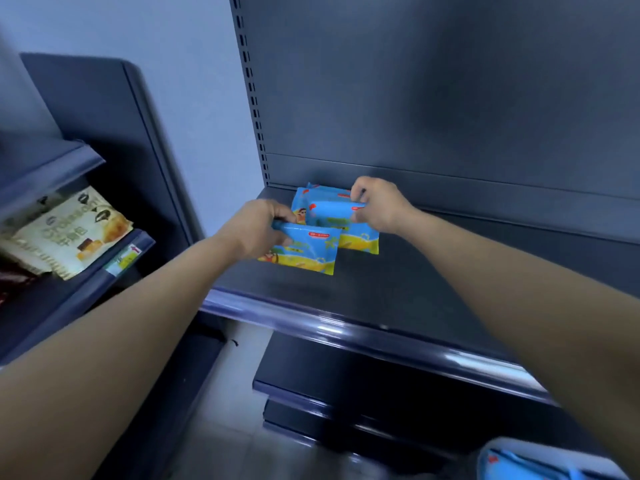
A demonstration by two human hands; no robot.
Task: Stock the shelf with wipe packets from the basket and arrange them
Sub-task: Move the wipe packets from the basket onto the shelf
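Blue and yellow wipe packets lie at the back left corner of the dark shelf (398, 292). My left hand (256, 230) grips the front packet (308, 251) by its left end, just above the shelf surface. My right hand (377, 204) pinches the top edge of another packet (332, 211), which stands tilted over a flat packet (360, 239) by the back panel. At the bottom right corner a light basket (554, 460) shows more blue packets inside.
The shelf's glossy front rail (346, 329) runs across the middle. Lower shelves (311, 393) sit beneath it. To the left another shelf unit holds snack bags (69, 233) behind a price rail. A perforated upright (254, 109) borders the back panel.
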